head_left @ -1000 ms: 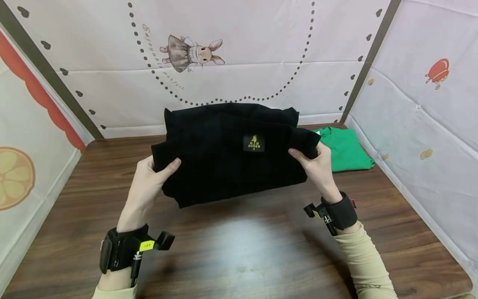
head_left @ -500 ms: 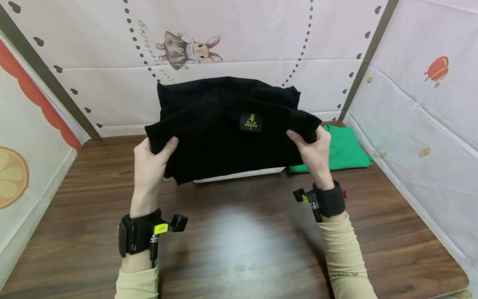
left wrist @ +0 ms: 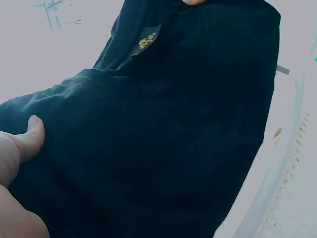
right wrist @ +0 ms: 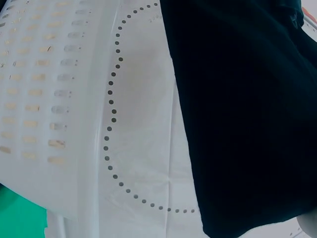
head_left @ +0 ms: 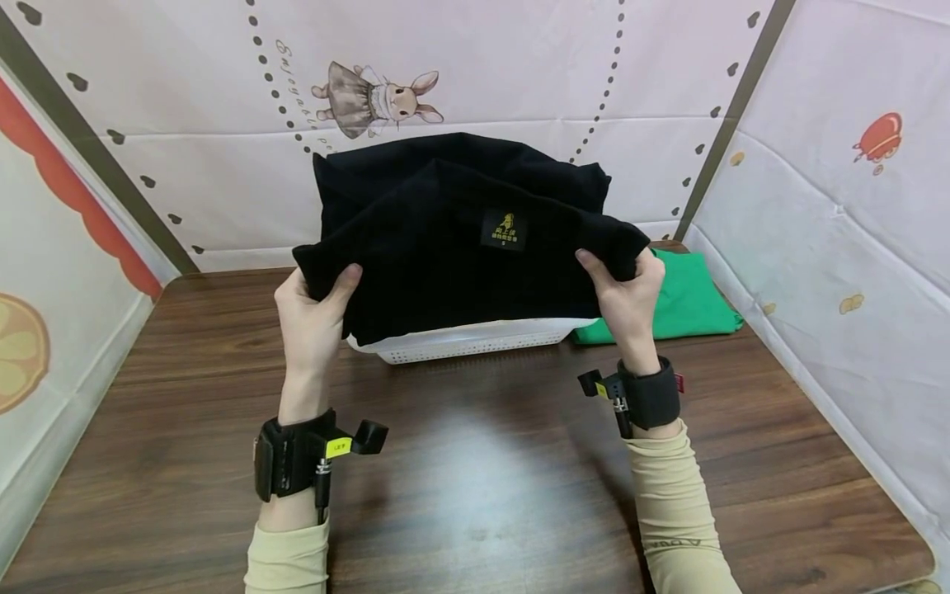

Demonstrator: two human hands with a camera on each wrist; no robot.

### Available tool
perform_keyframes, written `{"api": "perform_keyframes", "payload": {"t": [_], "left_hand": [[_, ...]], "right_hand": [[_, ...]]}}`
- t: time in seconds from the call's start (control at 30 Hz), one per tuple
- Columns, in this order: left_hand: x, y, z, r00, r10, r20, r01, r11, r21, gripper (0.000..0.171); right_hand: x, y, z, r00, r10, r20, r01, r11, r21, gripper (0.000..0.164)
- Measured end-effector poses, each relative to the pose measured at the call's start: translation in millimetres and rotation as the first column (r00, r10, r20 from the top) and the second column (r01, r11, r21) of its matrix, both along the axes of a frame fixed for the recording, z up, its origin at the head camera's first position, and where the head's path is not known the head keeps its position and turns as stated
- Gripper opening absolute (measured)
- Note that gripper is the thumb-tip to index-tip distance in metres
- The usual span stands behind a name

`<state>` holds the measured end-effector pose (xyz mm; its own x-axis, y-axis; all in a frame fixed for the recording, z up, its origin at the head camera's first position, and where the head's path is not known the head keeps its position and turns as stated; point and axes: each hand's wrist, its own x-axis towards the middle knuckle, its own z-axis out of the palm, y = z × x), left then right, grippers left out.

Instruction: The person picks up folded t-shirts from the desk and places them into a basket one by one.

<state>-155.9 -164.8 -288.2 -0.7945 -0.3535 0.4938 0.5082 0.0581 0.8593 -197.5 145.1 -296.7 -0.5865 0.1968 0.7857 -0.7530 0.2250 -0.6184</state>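
Observation:
A black T-shirt [head_left: 460, 280], folded, hangs between my two hands with a yellow-printed label [head_left: 505, 229] at its neck. My left hand [head_left: 308, 334] grips its left corner, the thumb lying over the cloth and the fingers behind. At the opposite corner my right hand [head_left: 631, 309] pinches the fabric the same way. Below and behind the cloth, a white perforated basket [head_left: 482, 340] shows its front rim and wall. Most of that basket is hidden by the T-shirt in the head view. In the right wrist view the cloth [right wrist: 247, 124] hangs beside the slotted basket wall [right wrist: 44, 74].
A folded green garment [head_left: 690, 297] lies right of the basket, partly behind my right hand. The brown wooden table [head_left: 475, 470] runs up to a white printed backdrop [head_left: 505, 66], with similar curtains on both sides.
Both hands have lifted the black T-shirt up and away toward the backdrop. The white basket, hidden at first, has come into view under its lower edge.

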Motion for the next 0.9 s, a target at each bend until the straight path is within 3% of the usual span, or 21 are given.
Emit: {"api": "perform_keyframes", "payload": {"t": [0.23, 0.53, 0.9], "left_hand": [[-3.2, 3.4, -0.6, 1.000, 0.024, -0.009, -0.024, 1.000, 0.002, 0.023], [-10.4, 7.7, -5.6, 0.999, -0.013, -0.043, 0.015, 0.999, 0.036, 0.023], [-24.4, 8.6, -17.8, 0.999, -0.041, 0.018, 0.039, 0.996, 0.086, 0.020]], "right_hand": [[-1.7, 0.8, -1.2, 1.000, -0.006, -0.005, 0.006, 0.999, -0.037, 0.016], [-9.0, 1.1, -5.7, 1.000, -0.014, 0.011, 0.014, 0.999, -0.040, 0.017], [-26.0, -0.1, -22.5, 1.000, 0.023, 0.020, -0.023, 0.999, -0.026, 0.023]]}}
